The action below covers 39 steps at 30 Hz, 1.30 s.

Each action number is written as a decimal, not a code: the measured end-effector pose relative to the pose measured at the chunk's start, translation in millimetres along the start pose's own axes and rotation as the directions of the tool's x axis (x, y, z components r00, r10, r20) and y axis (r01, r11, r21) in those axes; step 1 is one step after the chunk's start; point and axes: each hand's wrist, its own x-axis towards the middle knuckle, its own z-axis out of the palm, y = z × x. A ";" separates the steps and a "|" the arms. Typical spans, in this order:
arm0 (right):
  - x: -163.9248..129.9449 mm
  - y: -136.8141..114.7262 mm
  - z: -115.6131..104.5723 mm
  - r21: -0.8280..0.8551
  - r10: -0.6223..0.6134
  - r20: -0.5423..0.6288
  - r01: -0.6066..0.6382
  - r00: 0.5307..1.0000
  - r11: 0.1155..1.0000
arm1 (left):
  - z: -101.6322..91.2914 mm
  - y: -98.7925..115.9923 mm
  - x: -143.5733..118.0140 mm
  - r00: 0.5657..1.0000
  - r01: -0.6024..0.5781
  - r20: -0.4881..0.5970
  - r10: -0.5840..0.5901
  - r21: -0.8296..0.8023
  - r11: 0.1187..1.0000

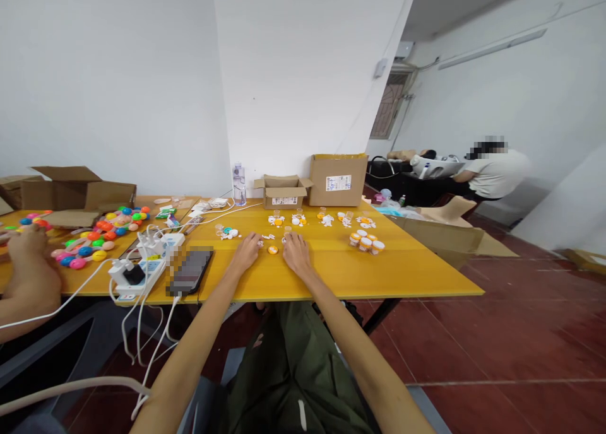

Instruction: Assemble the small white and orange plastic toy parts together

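Between hands point(269, 252), orange cap point(273, 250), on table point(402, 270)

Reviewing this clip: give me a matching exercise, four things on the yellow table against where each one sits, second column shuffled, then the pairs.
Things:
1. water bottle
2. power strip
3. large cardboard box
4. orange cap

Places:
A. between the left hand and right hand
B. far edge of the yellow table, right of the small open box
C. near edge, left of the phone
D. against the wall, left of the small open box

Pairs: 1-D, 2-C, 3-B, 4-A
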 end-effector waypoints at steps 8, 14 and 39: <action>-0.1 -0.4 0.9 -0.009 0.019 0.008 -0.019 1.000 1.000 | 1.8 0.4 0.6 0.999 0.043 -0.024 -0.042 0.052 0.998; 1.8 3.6 4.0 0.001 0.000 0.003 0.000 1.000 1.000 | 5.0 -4.4 2.0 0.998 0.047 -0.056 -0.043 0.081 0.996; 15.0 19.5 16.6 0.800 0.100 -0.032 -0.034 0.994 0.599 | -6.3 27.0 -3.6 0.982 -0.164 0.089 0.164 -0.004 0.986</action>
